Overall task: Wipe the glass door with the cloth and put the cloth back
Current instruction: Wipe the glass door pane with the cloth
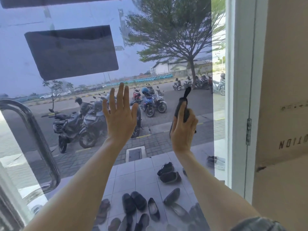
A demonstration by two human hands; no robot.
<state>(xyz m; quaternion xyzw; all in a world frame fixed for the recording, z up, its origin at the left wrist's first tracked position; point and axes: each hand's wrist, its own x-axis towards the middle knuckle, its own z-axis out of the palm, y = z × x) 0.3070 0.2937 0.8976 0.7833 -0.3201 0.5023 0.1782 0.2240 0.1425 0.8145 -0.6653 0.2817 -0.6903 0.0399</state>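
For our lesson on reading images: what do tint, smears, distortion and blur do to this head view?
Head view: the glass door is tinted bluish, while the strip beside the frame looks brighter; smears streak the upper pane; the wide lens bows the handle; the right hand and its dark cloth look slightly soft; the left hand is sharper.

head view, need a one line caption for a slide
Right hand grips a dark cloth at the glass door; left hand is raised open beside it.
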